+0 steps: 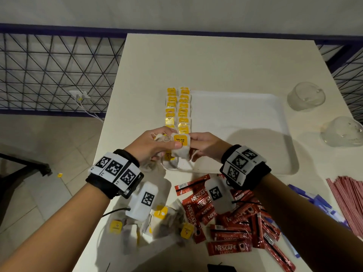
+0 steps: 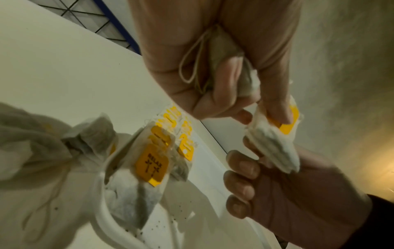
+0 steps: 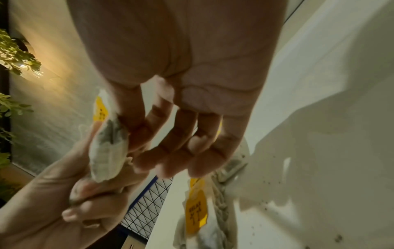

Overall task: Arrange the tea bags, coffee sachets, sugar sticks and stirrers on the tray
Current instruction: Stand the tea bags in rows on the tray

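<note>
Yellow-tagged tea bags point(image 1: 177, 108) are lying in 2 rows along the left edge of the white tray point(image 1: 255, 134), so the tea-bag step is the one in hand. From the head view, both hands are meeting over the tray's near left corner: the left hand point(image 1: 155, 145) and the right hand point(image 1: 206, 146) are each pinching 1 tea bag point(image 1: 181, 144) between them, above the near end of the rows. More loose bags point(image 1: 157, 218) are waiting near the table's near edge, red coffee sachets point(image 1: 225, 218) are piled to their right, and red stirrers point(image 1: 349, 195) are lying at the far right, none of them on the tray.

From the left wrist, the left hand point(image 2: 213, 59) is curling its other fingers round a bunch of spare bags and strings point(image 2: 221, 50) while its fingertips are gripping the shared tea bag point(image 2: 275, 141).

From the right wrist, the right hand point(image 3: 181, 94) is pressing thumb and forefinger on that tea bag point(image 3: 107, 144), with the remaining fingers point(image 3: 192, 148) hanging loosely bent and holding nothing.

Next, I judge, the bag needs passing to 1 hand and laying flat, tag up, at the near end of a row.
</note>
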Available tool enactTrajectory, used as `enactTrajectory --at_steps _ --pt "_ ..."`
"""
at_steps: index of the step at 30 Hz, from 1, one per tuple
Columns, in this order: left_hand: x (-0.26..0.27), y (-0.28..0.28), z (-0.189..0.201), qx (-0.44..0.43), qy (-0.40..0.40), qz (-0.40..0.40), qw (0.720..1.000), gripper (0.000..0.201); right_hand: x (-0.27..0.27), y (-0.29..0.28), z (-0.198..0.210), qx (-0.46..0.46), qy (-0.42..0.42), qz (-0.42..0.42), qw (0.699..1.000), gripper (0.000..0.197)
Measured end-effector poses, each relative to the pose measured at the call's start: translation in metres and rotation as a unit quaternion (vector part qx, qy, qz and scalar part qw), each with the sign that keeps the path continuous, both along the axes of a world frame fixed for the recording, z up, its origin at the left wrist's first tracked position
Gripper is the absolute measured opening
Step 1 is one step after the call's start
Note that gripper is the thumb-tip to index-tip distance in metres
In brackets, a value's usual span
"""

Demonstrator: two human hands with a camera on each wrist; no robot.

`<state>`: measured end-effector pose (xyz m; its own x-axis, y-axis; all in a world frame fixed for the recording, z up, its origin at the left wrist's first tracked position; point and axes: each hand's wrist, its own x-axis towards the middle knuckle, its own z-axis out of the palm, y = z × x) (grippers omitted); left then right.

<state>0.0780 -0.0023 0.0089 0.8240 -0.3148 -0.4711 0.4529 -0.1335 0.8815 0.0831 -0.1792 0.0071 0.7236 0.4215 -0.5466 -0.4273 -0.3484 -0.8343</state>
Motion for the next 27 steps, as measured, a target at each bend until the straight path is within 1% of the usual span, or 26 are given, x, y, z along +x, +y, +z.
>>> enactTrajectory --at_steps 3,6,10,14,16,18,21,23,25,27 --pt "0.0 -0.004 -0.004 0.0 0.006 0.018 1.0 0.012 -0.003 0.0 -0.002 0.001 0.017 -0.002 1.0 0.029" --pt "0.0 -0.006 -0.008 0.014 0.012 0.042 0.999 0.02 -0.005 -0.002 -0.004 -0.023 0.004 0.019 1.0 0.028" --pt "-0.004 -0.011 -0.016 0.035 0.026 0.048 0.998 0.019 -0.005 -0.01 -0.011 -0.025 -0.017 -0.015 0.999 0.029" --pt "-0.006 -0.015 -0.029 0.07 0.049 0.031 0.996 0.021 -0.007 -0.011 -0.021 -0.038 -0.049 -0.055 0.997 0.007" --pt "-0.005 -0.015 -0.033 0.089 0.053 0.016 0.994 0.02 -0.006 -0.009 -0.027 -0.05 -0.066 -0.07 0.994 0.015" --pt "-0.004 -0.014 -0.033 0.093 0.045 0.017 0.995 0.017 -0.003 -0.009 -0.034 -0.066 -0.063 -0.074 0.993 0.018" --pt "-0.002 -0.01 -0.03 0.116 0.027 0.048 0.992 0.011 0.005 -0.007 -0.042 -0.097 -0.061 -0.059 0.992 0.018" --pt "0.001 -0.005 -0.03 0.13 0.029 0.079 0.988 0.01 0.01 -0.005 -0.044 -0.11 -0.062 -0.058 0.99 0.012" --pt "0.005 0.0 -0.032 0.129 0.035 0.107 0.985 0.008 0.015 -0.003 -0.047 -0.124 -0.062 -0.074 0.988 0.006" --pt "0.008 0.003 -0.033 0.128 0.035 0.115 0.985 0.007 0.021 -0.001 -0.052 -0.138 -0.066 -0.099 0.983 0.008"
